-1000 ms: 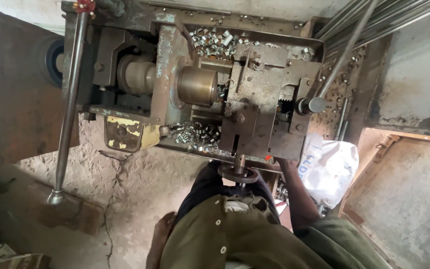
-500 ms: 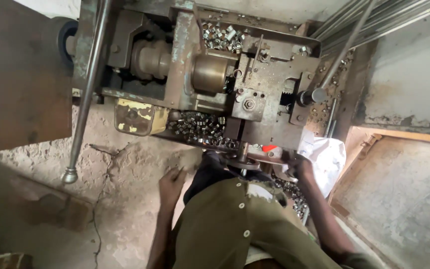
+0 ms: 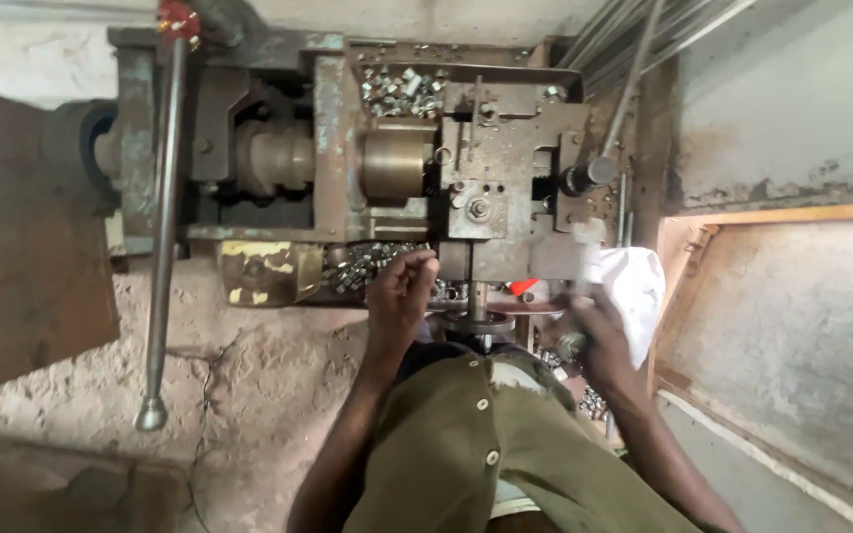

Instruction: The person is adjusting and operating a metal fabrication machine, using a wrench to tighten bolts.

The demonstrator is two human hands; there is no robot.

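I stand over a small rusty lathe (image 3: 466, 168) seen from above. My left hand (image 3: 402, 291) is raised to its front edge with the fingers curled together, right beside a pile of small shiny metal nuts (image 3: 357, 265) in the tray under the chuck (image 3: 392, 166). My right hand (image 3: 604, 341) is blurred by motion. It sits low at the lathe's right front, against a white bag (image 3: 639, 281), with a small round grey metal piece (image 3: 573, 345) at its fingers. A round handwheel (image 3: 476, 321) lies between my hands, untouched.
A long steel lever (image 3: 163, 227) with a red top hangs down on the left. More nuts (image 3: 397, 91) fill the back tray. Steel rods (image 3: 634, 39) lean at the upper right. A wooden-framed slab (image 3: 792, 336) stands at the right, on rough concrete floor (image 3: 249, 395).
My left hand has risen from beside my hip to the nut pile at the lathe's front. My right hand has shifted right from the handwheel toward the white bag. The view has moved.
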